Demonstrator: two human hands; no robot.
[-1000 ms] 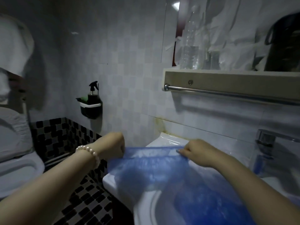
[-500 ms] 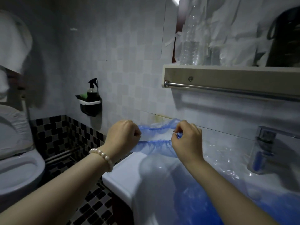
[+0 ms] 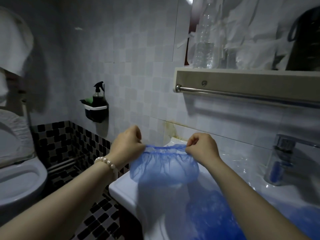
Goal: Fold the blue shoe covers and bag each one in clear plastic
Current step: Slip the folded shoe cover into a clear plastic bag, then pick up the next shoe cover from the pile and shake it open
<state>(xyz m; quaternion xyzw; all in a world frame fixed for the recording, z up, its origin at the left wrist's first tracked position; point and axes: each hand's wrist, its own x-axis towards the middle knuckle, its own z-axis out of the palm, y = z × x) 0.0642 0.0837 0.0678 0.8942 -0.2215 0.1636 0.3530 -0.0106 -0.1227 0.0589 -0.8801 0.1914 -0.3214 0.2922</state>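
Note:
A thin blue shoe cover [image 3: 164, 167] hangs in the air above the left end of the white sink [image 3: 121, 189]. My left hand [image 3: 128, 144], with a pearl bracelet on its wrist, pinches the left end of the elastic rim. My right hand [image 3: 202, 149] pinches the right end of the rim. The rim is stretched between both hands and the pouch sags below. More blue shoe covers [image 3: 216, 215] lie heaped in the basin under my right forearm. Clear plastic [image 3: 242, 163] lies crumpled on the sink's back ledge.
A chrome tap [image 3: 282, 156] stands at the right of the sink. Above it a shelf with a towel rail [image 3: 242, 94] carries a clear bottle [image 3: 206, 47] and a dark jug [image 3: 304, 40]. A spray bottle holder [image 3: 96, 108] hangs on the tiled wall. A toilet [image 3: 19, 175] stands at the left.
Both hands have lifted the shoe cover off the sink and drawn it into the air, then spread a little wider so the elastic rim stretches and the pouch hangs open below.

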